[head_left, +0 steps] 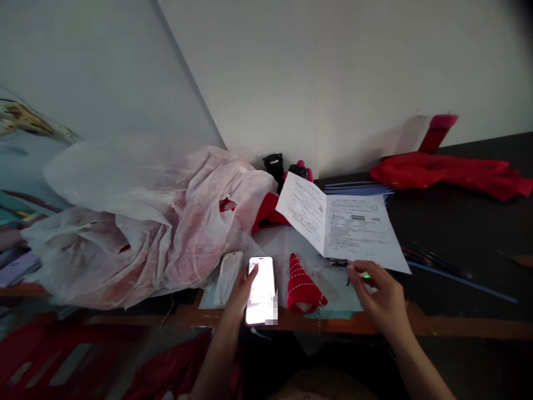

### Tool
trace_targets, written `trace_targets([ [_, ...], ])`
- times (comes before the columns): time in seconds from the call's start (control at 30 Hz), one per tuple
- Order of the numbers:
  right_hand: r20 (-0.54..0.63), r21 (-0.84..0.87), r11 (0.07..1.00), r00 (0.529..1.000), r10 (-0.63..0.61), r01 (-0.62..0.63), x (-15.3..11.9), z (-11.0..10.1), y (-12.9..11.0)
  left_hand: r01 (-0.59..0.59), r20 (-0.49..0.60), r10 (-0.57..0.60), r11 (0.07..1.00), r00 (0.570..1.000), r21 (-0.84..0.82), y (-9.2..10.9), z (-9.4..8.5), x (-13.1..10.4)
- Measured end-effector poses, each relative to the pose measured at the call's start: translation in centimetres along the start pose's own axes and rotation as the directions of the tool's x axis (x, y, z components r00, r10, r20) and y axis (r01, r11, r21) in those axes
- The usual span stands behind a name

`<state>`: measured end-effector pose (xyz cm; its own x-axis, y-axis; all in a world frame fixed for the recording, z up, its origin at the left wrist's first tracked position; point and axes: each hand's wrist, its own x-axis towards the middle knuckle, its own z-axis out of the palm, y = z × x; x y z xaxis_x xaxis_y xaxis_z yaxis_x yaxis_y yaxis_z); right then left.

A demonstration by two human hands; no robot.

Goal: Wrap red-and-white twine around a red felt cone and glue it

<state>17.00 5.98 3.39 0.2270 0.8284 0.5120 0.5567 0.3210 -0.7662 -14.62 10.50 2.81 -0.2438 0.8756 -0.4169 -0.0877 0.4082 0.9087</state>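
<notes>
My left hand (240, 291) is closed round a smartphone (260, 291) with a bright, lit screen, and the thumb rests on its left edge. My right hand (377, 291) is at the lower edge of a folded printed sheet (353, 228), thumb and fingers brought together; what they pinch, if anything, I cannot make out. A small green light (366, 275) shows between those fingers, and a small dark object (337, 261) lies just left of them. Between my hands lies a red cone-shaped piece (303, 286) wound with red-and-white cord, whose end hangs over the table edge.
White translucent plastic bags (166, 233) with red contents fill the left side. A pale flat item (229, 278) lies beside the phone. Behind the sheet stand a black bottle (273, 165) and blue strips (350, 189). A red bag (445, 172) and pens (449, 265) lie right.
</notes>
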Motion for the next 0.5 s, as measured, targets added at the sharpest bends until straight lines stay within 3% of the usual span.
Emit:
trace_targets([
  [0.07, 0.087, -0.207, 0.971, 0.991, -0.103, 0.119, 0.8, 1.3, 0.2, -0.193, -0.043, 0.2, 0.972, 0.979, 0.133, 0.3, 0.3, 0.1],
  [0.13, 0.226, -0.345, 0.909, 0.961, -0.162, 0.234, 1.8, 2.9, -0.1, -0.372, -0.044, 0.404, 0.875, 0.914, 0.31, 0.8, 0.7, 0.3],
  [0.2, 0.334, -0.425, 0.858, 0.931, -0.149, 0.29, 2.8, 4.6, -0.7, -0.481, 0.013, 0.53, 0.759, 0.848, 0.439, 1.8, 1.5, 0.6],
  [0.27, 0.414, -0.46, 0.828, 0.903, -0.119, 0.32, 3.5, 5.9, -1.3, -0.54, 0.094, 0.558, 0.726, 0.825, 0.426, 3.2, 2.6, 1.1],
  [0.33, 0.471, -0.457, 0.819, 0.875, -0.108, 0.347, 3.9, 6.6, -1.7, -0.554, 0.173, 0.528, 0.765, 0.832, 0.328, 5.0, 3.9, 1.9],
  [0.43, 0.545, -0.413, 0.82, 0.829, -0.125, 0.396, 3.6, 6.8, -1.9, -0.527, 0.195, 0.492, 0.815, 0.849, 0.24, 7.6, 5.9, 3.1],
  [0.5, 0.593, -0.371, 0.823, 0.792, -0.145, 0.429, 3.3, 6.7, -2.1, -0.54, 0.196, 0.504, 0.799, 0.841, 0.263, 8.9, 7.3, 3.3],
])
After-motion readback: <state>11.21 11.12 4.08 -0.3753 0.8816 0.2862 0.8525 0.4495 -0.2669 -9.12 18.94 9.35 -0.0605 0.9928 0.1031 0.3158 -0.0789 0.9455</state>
